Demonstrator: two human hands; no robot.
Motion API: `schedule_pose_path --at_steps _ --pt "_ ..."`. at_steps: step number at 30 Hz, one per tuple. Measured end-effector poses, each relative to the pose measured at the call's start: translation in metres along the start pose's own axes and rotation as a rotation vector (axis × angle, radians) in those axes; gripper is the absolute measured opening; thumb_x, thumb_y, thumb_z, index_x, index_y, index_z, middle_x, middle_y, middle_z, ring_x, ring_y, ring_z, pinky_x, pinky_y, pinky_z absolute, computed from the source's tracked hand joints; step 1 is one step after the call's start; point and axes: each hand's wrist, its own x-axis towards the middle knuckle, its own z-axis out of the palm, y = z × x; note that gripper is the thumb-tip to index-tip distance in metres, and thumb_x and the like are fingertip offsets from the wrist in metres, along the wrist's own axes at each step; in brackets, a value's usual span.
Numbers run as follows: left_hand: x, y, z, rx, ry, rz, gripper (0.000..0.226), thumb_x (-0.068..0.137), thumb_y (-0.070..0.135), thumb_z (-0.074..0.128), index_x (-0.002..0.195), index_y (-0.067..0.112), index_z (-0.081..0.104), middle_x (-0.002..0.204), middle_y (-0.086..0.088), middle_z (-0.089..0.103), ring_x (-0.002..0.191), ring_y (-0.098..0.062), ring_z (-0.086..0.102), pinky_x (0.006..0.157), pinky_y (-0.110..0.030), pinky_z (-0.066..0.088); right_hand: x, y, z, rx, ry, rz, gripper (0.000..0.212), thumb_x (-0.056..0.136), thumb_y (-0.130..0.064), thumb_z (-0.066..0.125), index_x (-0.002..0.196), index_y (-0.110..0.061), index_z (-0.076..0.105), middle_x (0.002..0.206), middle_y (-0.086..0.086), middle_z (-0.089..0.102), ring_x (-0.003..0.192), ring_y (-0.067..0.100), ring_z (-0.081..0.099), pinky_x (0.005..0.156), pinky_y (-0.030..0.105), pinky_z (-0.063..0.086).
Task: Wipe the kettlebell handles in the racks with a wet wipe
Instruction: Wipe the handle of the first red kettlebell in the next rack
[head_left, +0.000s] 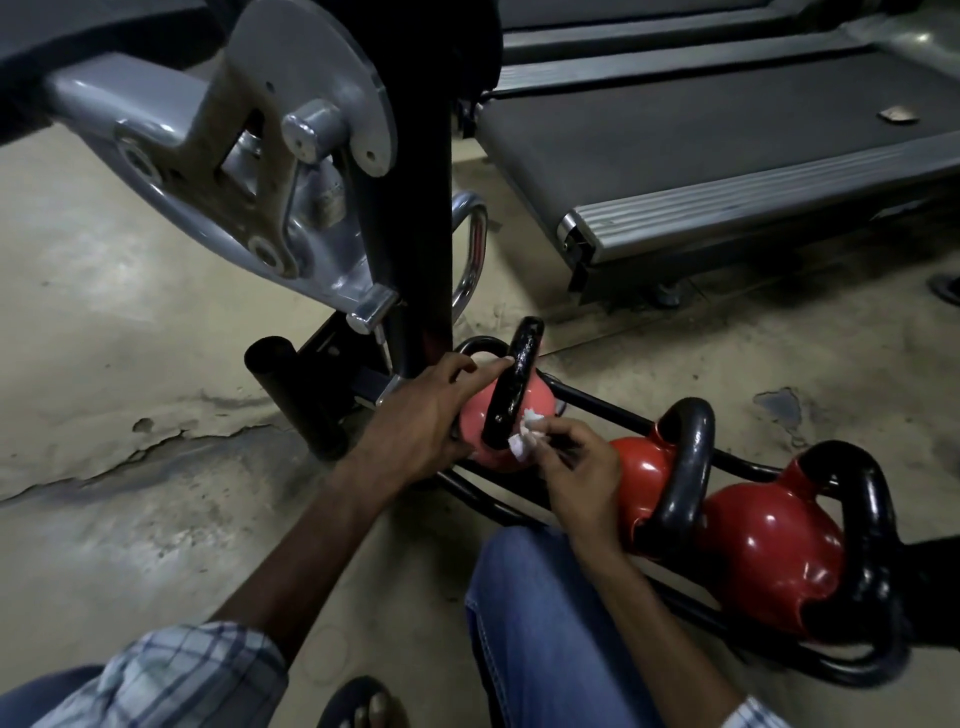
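- The floor (130, 364) is bare, pale concrete, stained and worn. A long crack (130, 452) with flaked patches runs across its left side.
- A low black rack (597, 402) of bent tube sits on the floor and runs from the middle towards the lower right corner.
- Three kettlebells stand in the rack. The pink kettlebell (475, 410) is at its far left end, a red kettlebell (636, 478) is in the middle, and a second red kettlebell (763, 545) is at the right end.
- The pink kettlebell's black handle (514, 384) stands up, glossy and scuffed.
- The left hand (415, 421) lies over the pink ball with its fingers spread loosely. The forefinger reaches out to touch the side of the handle.
- The right hand (576, 467) has its fingers closed in a pinch on a crumpled white wet wipe (522, 441). The wipe is pressed against the lower part of that handle, where it meets the ball.
- A grey metal gym machine (291, 156) on a black post (415, 208) stands just behind the left end of the rack, with a chrome bar (472, 249) beside the post.
- A treadmill (701, 140) fills the upper right, with a small flat card (897, 115) lying on its dark belt.
- At the bottom edge are a knee in blue jeans (545, 623), a checked sleeve (171, 670) and a foot in a sandal (363, 706).
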Motion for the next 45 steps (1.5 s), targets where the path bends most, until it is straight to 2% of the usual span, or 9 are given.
schedule_pose_path --at_steps 8,11,14,19,27,31,35,41,45 --pt "0.004 0.008 -0.003 -0.016 0.020 -0.016 0.107 0.068 0.037 0.086 0.155 0.044 0.024 0.144 0.002 0.043 0.120 -0.022 0.056 0.084 -0.037 0.053 0.061 -0.006 0.017 -0.093 -0.359 0.228 0.023 0.090 0.006 0.064 0.093 -0.012 0.078 0.088 0.011 0.077 0.075 0.016 0.069 0.075 0.031 0.055" --pt "0.004 0.011 -0.005 -0.035 0.025 -0.020 0.104 0.069 0.036 0.086 0.155 0.044 0.027 0.144 0.004 0.043 0.121 -0.021 0.055 0.084 -0.036 0.051 0.065 -0.017 0.014 -0.079 -0.471 0.253 0.031 0.093 0.005 0.060 0.091 -0.021 0.077 0.101 0.020 0.076 0.092 0.035 0.072 0.087 0.044 0.056" --pt "0.005 0.012 -0.006 -0.030 0.028 -0.030 0.104 0.069 0.038 0.087 0.154 0.045 0.028 0.144 0.005 0.042 0.122 -0.019 0.054 0.084 -0.035 0.050 0.061 -0.019 0.005 0.087 -0.536 0.357 0.031 0.093 0.013 0.052 0.106 -0.006 0.072 0.111 0.021 0.073 0.100 0.031 0.069 0.093 0.038 0.054" --pt "0.007 0.013 -0.006 -0.023 0.037 -0.041 0.104 0.069 0.039 0.088 0.154 0.044 0.028 0.147 0.004 0.041 0.125 -0.020 0.052 0.086 -0.036 0.050 0.045 -0.008 0.004 0.347 -0.294 0.431 0.028 0.090 0.016 0.055 0.103 -0.005 0.068 0.095 0.016 0.071 0.084 0.026 0.066 0.071 0.023 0.056" --pt "0.008 0.014 -0.007 -0.044 0.039 -0.052 0.105 0.068 0.038 0.088 0.154 0.045 0.028 0.147 0.006 0.041 0.127 -0.018 0.049 0.089 -0.033 0.047 0.090 -0.034 0.035 0.513 0.311 0.293 0.011 0.090 0.002 0.069 0.098 -0.006 0.071 0.082 0.000 0.071 0.073 0.011 0.067 0.071 0.026 0.058" --pt "0.008 0.013 -0.006 -0.044 0.030 -0.055 0.106 0.068 0.039 0.088 0.154 0.046 0.027 0.147 0.005 0.040 0.128 -0.019 0.049 0.090 -0.036 0.048 0.136 -0.014 0.044 0.394 0.297 0.361 0.012 0.088 -0.006 0.075 0.097 0.002 0.074 0.074 0.004 0.071 0.063 0.010 0.063 0.068 0.033 0.057" --pt "0.009 0.014 -0.007 -0.040 0.036 -0.058 0.106 0.067 0.039 0.089 0.154 0.046 0.027 0.148 0.004 0.040 0.128 -0.020 0.050 0.089 -0.038 0.050 0.147 -0.011 0.036 0.383 0.183 0.473 0.025 0.091 0.011 0.057 0.113 0.011 0.068 0.076 0.012 0.067 0.059 0.014 0.056 0.050 0.020 0.050" --pt "0.010 0.017 -0.006 -0.015 0.038 -0.048 0.111 0.061 0.037 0.092 0.153 0.040 0.031 0.147 0.002 0.039 0.132 -0.022 0.045 0.096 -0.042 0.051 0.098 -0.054 -0.009 0.357 0.059 0.273 0.021 0.091 0.006 0.065 0.111 0.011 0.069 0.087 0.012 0.071 0.063 0.007 0.066 0.059 0.016 0.055" --pt "0.014 0.038 -0.001 0.090 0.066 0.004 0.111 0.055 0.042 0.093 0.150 0.027 0.037 0.152 -0.008 0.033 0.143 -0.030 0.032 0.112 -0.047 0.035 0.073 -0.078 -0.083 0.084 0.110 0.123 0.013 0.091 -0.008 0.070 0.102 -0.009 0.076 0.090 0.005 0.076 0.075 0.008 0.073 0.068 0.015 0.057"
